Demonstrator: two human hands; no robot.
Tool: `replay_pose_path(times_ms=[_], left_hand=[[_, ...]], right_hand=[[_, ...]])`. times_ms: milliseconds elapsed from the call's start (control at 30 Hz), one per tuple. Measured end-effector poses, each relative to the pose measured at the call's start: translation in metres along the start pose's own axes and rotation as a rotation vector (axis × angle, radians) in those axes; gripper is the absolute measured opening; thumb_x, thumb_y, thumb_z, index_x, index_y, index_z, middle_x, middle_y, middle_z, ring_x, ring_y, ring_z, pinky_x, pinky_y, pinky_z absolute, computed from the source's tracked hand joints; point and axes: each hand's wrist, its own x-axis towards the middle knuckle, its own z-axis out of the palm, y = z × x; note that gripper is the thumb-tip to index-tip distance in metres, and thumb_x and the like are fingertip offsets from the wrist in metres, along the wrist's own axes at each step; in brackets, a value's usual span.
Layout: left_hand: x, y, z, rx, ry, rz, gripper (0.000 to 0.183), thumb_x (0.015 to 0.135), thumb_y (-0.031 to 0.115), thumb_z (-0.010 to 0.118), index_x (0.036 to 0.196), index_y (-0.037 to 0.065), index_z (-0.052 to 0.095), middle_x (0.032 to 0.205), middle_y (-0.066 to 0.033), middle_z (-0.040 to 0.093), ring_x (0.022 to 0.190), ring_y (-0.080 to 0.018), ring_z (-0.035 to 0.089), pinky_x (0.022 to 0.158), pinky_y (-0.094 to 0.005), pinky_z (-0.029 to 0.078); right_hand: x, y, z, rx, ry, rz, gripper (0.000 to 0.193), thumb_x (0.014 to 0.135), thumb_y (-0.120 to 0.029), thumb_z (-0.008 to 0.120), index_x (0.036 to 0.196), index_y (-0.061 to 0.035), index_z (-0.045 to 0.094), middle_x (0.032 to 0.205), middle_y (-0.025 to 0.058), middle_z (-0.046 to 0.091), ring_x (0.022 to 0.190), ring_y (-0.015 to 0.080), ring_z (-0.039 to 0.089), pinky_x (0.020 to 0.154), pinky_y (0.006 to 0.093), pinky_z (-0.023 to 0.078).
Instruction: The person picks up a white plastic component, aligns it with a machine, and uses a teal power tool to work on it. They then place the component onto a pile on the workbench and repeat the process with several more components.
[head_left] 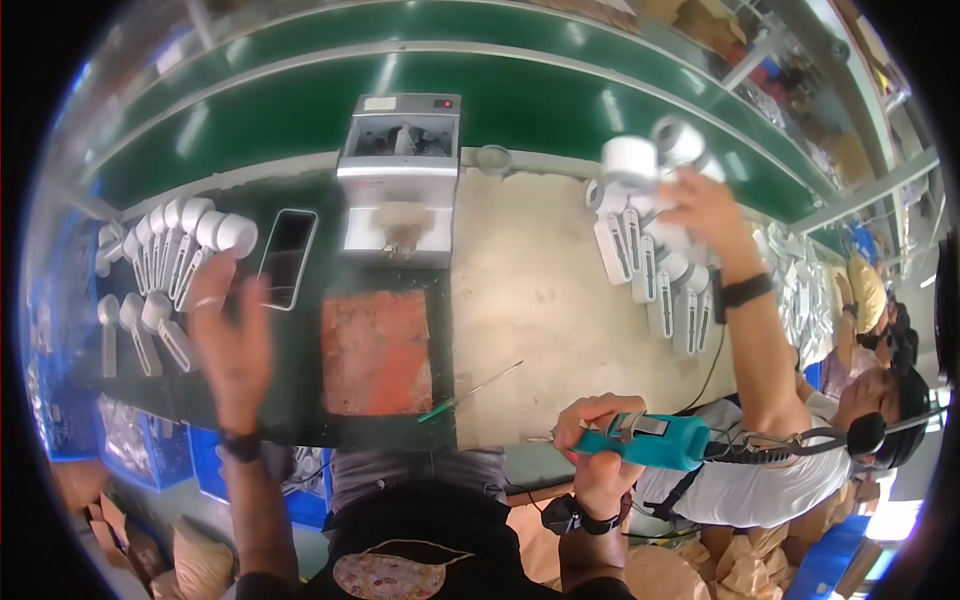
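My left hand (232,335), slightly blurred, reaches up at the left with thumb and fingers apart. Its fingertips are at the nearest of several white round-headed handheld devices (237,235) fanned out in a row; whether they touch it I cannot tell. More such devices (160,318) lie just left of the hand. Closed around a teal electric screwdriver (655,442), my right hand (603,450) is at the table's front edge. The screwdriver lies sideways, its thin bit pointing left and its cable running off to the right.
A phone (287,258) lies beside a grey screw feeder (400,180). Nearer me are a worn red mat (376,352) and a thin green-handled screwdriver (470,392). At right, a co-worker's hand (705,215) is over more white devices (650,265). Blue bins (145,445) stand at lower left.
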Motion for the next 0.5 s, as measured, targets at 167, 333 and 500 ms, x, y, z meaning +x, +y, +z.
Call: replay_pose_path(times_ms=[167,333,500], left_hand=[[0.011,0.113,0.057,-0.598,-0.253,0.195,0.031,0.084,0.006,0.071,0.114,0.002,0.062,0.094,-0.0094,0.064,0.080,-0.0173,0.058,0.073,-0.0294,0.049],[-0.008,0.138,0.060,-0.550,-0.422,-0.034,0.018,0.089,0.009,0.068,0.104,0.001,0.063,0.081,-0.0079,0.066,0.071,-0.0166,0.063,0.065,-0.0270,0.050],[-0.037,0.124,0.078,-0.439,-0.661,0.045,0.010,0.091,0.008,0.065,0.098,0.001,0.063,0.078,-0.0089,0.066,0.068,-0.0179,0.065,0.062,-0.0296,0.050]], right_hand=[[-0.005,-0.004,0.000,0.048,0.019,0.081,0.073,0.074,-0.055,0.082,0.110,0.0021,0.054,0.080,0.0088,0.060,0.072,0.0176,0.060,0.066,0.0292,0.048],[-0.008,0.002,-0.011,0.108,-0.029,0.033,0.065,0.075,-0.048,0.084,0.110,0.0005,0.058,0.081,0.0087,0.064,0.070,0.0152,0.062,0.063,0.0274,0.047],[-0.002,0.005,-0.010,0.101,-0.063,0.041,0.064,0.074,-0.047,0.085,0.108,0.0004,0.059,0.079,0.0085,0.065,0.068,0.0137,0.061,0.061,0.0258,0.047]])
